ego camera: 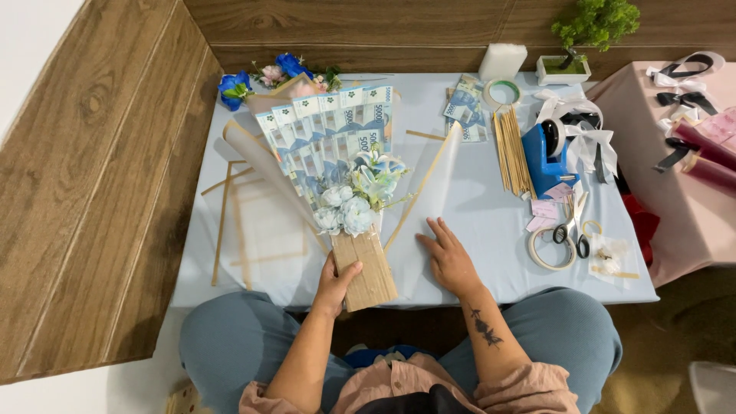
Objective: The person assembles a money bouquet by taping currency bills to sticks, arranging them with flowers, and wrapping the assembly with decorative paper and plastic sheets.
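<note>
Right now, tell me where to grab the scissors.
Take the scissors by the black finger loops, the end nearest you, coming from the right hand side. The blades point away toward the blue tape dispenser, so the loops likely offer the safest hold.

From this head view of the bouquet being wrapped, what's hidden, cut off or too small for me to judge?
- Left hand: its fingers wrap behind the cardboard handle, so the grip on the far side is hidden.
- Second bouquet: mostly covered by the fan of banknotes.
- Scissors: the blade tips merge with the paper slips; open or closed is unclear.
- Dark ribbons: cut off by the right edge.
- Small bag: its contents are too small to identify.
</note>
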